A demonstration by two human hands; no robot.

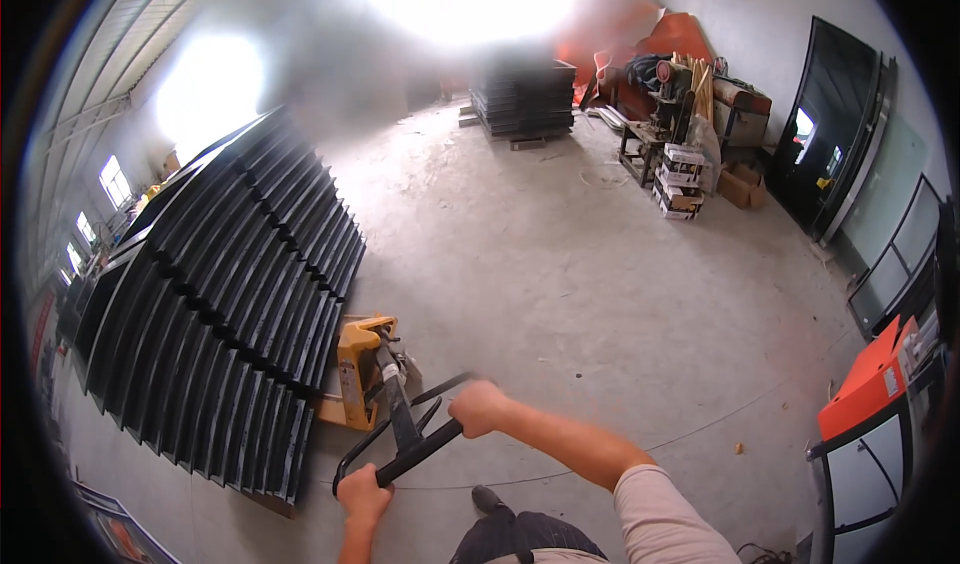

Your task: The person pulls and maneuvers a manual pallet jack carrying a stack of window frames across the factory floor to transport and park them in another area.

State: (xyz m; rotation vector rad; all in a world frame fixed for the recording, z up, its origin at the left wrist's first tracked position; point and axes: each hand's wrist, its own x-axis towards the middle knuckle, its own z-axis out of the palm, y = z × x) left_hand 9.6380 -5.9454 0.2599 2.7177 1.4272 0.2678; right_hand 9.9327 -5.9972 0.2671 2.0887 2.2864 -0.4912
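Note:
Both my hands grip the black loop handle (425,451) of a yellow pallet jack (361,366). My left hand (364,492) is closed around the handle's near left end. Around its right end my right hand (478,408) is wrapped, with the arm stretched out. The handle tilts toward me from the jack's body. Beyond the jack, on the left, rises a tall stack of black metal frames (235,304). The jack stands against the stack's right side; its forks are hidden under the load.
Another dark stack (522,99) stands at the far middle. Boxes (680,182) and a machine (668,99) stand far right. Dark glass panels (822,129) lean on the right wall, with an orange case (868,379) nearer. Grey concrete floor (600,304) stretches between them.

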